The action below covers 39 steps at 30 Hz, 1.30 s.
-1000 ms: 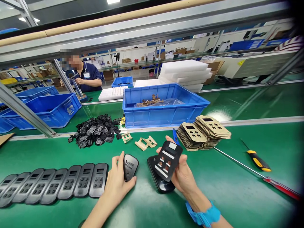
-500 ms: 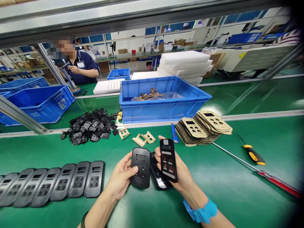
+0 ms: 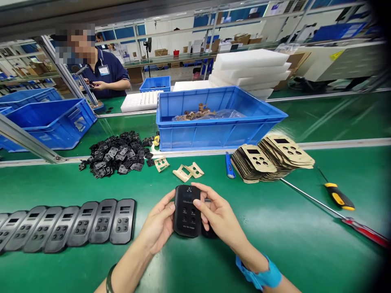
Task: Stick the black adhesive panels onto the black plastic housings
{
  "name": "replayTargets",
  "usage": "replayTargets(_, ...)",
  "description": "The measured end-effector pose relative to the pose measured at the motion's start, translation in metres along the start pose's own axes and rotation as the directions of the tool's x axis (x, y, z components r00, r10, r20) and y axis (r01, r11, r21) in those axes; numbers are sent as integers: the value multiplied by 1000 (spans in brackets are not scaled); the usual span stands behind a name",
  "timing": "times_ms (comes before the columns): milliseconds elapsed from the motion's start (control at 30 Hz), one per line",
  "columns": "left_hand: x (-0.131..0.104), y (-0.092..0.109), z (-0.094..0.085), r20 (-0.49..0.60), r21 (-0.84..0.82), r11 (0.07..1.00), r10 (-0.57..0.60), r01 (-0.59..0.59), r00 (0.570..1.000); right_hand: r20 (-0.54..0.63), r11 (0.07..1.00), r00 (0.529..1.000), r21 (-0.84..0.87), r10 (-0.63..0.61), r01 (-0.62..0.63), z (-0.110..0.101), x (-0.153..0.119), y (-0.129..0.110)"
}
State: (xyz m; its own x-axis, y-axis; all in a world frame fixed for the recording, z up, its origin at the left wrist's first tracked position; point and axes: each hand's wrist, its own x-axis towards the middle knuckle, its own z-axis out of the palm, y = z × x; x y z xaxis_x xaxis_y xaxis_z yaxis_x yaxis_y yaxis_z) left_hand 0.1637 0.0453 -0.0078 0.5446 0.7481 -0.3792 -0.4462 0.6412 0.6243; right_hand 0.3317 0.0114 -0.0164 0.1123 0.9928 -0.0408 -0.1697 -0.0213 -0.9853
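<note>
A black panel with four button openings and small white print (image 3: pixel 187 219) is held upright between my two hands, just above the green table. My left hand (image 3: pixel 160 224) grips its left edge, thumb at the side. My right hand (image 3: pixel 215 209) has its thumb on the front face and its fingers curled at the right edge. Behind and below my right hand lies another dark glossy piece (image 3: pixel 209 232), mostly hidden. To the left, a row of several black panels with buttons (image 3: pixel 122 221) overlaps on the table.
Ahead are a heap of small black pads (image 3: pixel 117 154), tan curled pieces (image 3: pixel 183 173), a blue cutter (image 3: pixel 229 166), stacked tan sheets (image 3: pixel 256 162) and a blue bin (image 3: pixel 195 136). Screwdrivers (image 3: pixel 339 197) lie right. A person (image 3: pixel 110 77) works across the table.
The two separate pieces, one in each hand, have come together into one stack with the printed face toward me. My right hand has turned and moved its thumb onto the front.
</note>
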Motion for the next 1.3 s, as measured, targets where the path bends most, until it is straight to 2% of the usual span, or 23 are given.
replayTargets(367, -1, -5, -1, -28, -5, 1000, 16, -16, 999, -14, 999, 1000, -54, -2, 1, 5, -2, 3)
replayTargets(600, -3, -7, 2, -34, 35, 998, 53, -52, 998, -34, 992, 999, -121, -32, 27, 5, -2, 9)
replayTargets(733, -3, -11, 2, -30, 113, 989, 101, -97, 994, -42, 983, 998, -180, -46, 38, 4, -2, 11)
replayTargets(867, -4, -15, 2, 4, 178, 972, 155, -153, 988, -56, 959, 995, -276, -77, 58, 2, -2, 11)
replayTargets(967, -4, -14, 4, 38, 188, 968, 160, -164, 986, -10, 928, 995, -362, -98, 87, 0, -2, 10)
replayTargets(1067, -5, -12, 5, 46, 191, 973, 123, -129, 991, 31, 944, 999, -326, -39, 47, 1, -3, 6)
replayTargets(1167, -6, -12, 3, 61, 205, 974, 82, -93, 995, 12, 956, 999, -291, -32, 34, 2, -5, 3)
replayTargets(1300, -6, -16, 0, 116, 323, 937, 102, -134, 988, 13, 949, 998, -307, -66, 67, 2, -8, 3)
